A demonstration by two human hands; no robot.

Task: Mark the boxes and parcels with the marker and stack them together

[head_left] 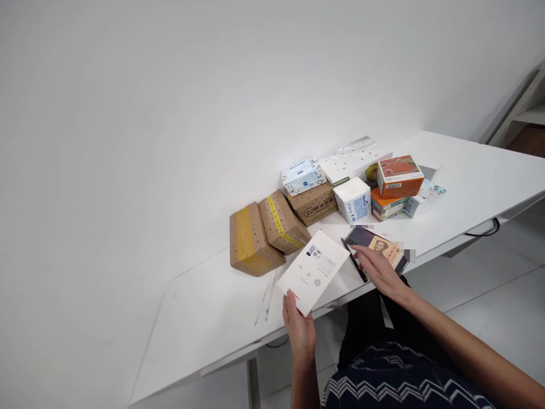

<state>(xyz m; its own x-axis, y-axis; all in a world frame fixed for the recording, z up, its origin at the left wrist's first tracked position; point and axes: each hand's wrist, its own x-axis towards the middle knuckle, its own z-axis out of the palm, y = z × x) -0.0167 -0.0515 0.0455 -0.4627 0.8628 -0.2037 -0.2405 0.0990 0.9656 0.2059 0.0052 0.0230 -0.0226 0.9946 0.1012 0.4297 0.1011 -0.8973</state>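
A flat white rectangular package (pixel 314 271) with printed codes and small red lettering is tilted above the table's front edge. My left hand (pixel 300 326) grips it by the lower corner, thumb on the printed face. To its right lies a black pen (pixel 359 267), slanting across the tabletop. Beside the pen rests a dark phone (pixel 361 236) with a banknote (pixel 380 246) on its back. My right hand (pixel 378 270) reaches over the phone's near side, fingers extended toward the pen; whether they touch it I cannot tell. Nothing shows in that hand.
Taped cardboard boxes (pixel 251 238) stand at the back left of the white table (pixel 191 324). Tissue packs (pixel 303 176) and orange boxes (pixel 400 184) are stacked along the wall, near a greenish fruit (pixel 372 172). A shelf (pixel 528 116) stands at far right.
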